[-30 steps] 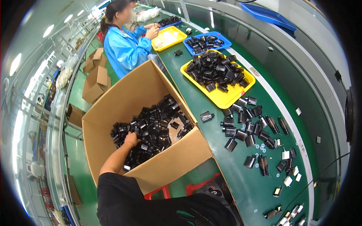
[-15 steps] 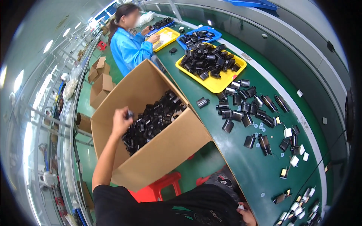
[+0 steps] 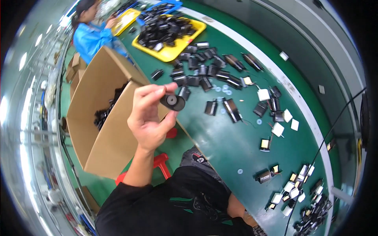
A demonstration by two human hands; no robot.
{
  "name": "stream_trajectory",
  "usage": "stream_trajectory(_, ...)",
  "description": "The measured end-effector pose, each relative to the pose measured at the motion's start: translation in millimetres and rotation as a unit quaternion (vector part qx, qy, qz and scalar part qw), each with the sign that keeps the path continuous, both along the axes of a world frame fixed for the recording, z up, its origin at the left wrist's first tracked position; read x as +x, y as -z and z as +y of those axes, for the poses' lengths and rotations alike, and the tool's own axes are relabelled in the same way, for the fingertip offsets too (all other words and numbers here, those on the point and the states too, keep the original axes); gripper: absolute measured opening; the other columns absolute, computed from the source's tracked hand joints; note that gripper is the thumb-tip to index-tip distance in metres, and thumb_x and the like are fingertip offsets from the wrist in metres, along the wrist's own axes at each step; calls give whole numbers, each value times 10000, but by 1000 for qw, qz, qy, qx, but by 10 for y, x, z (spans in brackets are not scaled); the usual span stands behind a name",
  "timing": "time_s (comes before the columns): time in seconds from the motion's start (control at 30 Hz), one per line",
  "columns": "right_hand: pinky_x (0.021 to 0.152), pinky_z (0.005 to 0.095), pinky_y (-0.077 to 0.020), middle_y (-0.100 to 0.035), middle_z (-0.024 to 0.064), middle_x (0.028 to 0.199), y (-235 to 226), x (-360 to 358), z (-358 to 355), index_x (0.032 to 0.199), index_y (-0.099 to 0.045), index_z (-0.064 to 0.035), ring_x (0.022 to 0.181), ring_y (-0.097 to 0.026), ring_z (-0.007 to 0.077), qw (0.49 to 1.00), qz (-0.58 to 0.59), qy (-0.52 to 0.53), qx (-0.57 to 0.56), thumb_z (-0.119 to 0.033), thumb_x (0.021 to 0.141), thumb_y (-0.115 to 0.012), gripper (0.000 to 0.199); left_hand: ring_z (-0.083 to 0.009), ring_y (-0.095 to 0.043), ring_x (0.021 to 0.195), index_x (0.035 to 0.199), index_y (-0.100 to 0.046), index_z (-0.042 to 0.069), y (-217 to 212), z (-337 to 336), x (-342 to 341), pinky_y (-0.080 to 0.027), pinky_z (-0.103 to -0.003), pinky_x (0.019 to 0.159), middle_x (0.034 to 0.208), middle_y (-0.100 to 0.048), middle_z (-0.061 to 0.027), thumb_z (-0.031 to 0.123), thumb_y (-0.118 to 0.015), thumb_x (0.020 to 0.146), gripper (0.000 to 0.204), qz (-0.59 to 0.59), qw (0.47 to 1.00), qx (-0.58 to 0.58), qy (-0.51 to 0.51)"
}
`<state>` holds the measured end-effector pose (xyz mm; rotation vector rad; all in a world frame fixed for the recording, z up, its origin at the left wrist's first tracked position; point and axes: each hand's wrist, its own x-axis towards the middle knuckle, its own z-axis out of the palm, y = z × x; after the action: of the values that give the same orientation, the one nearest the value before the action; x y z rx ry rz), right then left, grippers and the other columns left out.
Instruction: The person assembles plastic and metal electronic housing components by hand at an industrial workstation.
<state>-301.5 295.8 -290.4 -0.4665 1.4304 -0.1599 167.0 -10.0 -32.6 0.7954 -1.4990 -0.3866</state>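
Observation:
My left hand [image 3: 151,114] is raised between the cardboard box [image 3: 114,137] and the green table [image 3: 220,145]. Its thumb and fingers pinch a small black oval housing [image 3: 172,101], whose end with a round grey hole faces me. Inside the box lie many similar black housings [image 3: 105,114], partly hidden by the box wall. Of my right arm only a piece of forearm [image 3: 235,206] shows by the table edge; the hand itself is out of sight. Nearest to the held piece on the table are loose black housings [image 3: 192,80].
A yellow tray [image 3: 169,53] heaped with black parts stands at the back, a blue tray [image 3: 175,4] behind it. White square pieces [image 3: 278,129] and pale washers [image 3: 240,171] lie around. A co-worker in blue [image 3: 92,41] sits at the far left. A red stool [image 3: 159,162] stands below.
My left hand has come out of the box with a black housing and now holds it up near the table edge. The view has swung right, and my right hand has dropped from sight.

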Motion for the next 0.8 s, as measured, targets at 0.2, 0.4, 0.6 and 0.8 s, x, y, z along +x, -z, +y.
stream_trajectory(0.2, 568, 327, -484, -615, 127, 918, 102, 284, 241, 1038, -582, -10, 671, -590, 214, 992, -9, 123, 1, -72, 774, -609, 273, -235, -562, 998, 1188, -531, 13, 348, -383, -710, -507, -314, 806, 1106, -478, -133, -121, -711, 663, 571, 53, 964, 227, 128)
stream_trajectory(0.4, 565, 321, -484, -618, 121, 920, 139, 658, 78, 1036, -580, -6, 669, -592, 206, 982, -41, 186, -14, -65, 766, -616, 278, -171, -548, 934, 1070, -642, 21, 455, -547, -1291, -473, -273, 788, 1115, -481, -77, -21, -774, 656, 437, -11, 893, 403, 199)
stream_trajectory(0.6, 563, 315, -485, -621, 116, 921, 220, 740, -308, 1033, -579, -2, 668, -593, 199, 980, -56, 184, -57, -59, 759, -622, 284, -87, -563, 783, 1033, -686, 82, 286, -656, -1474, -460, -205, 632, 1033, -530, -31, 0, -776, 667, 386, -154, 862, 457, 158)
stream_trajectory(0.8, 561, 309, -485, -624, 111, 923, 239, 774, -443, 1031, -577, 3, 667, -595, 192, 980, -32, 172, -97, -52, 752, -629, 289, -168, -614, 912, 1059, -631, -14, 401, -758, -1494, -525, -275, 746, 1134, -502, -86, -128, -662, 716, 364, 68, 812, 519, 258)
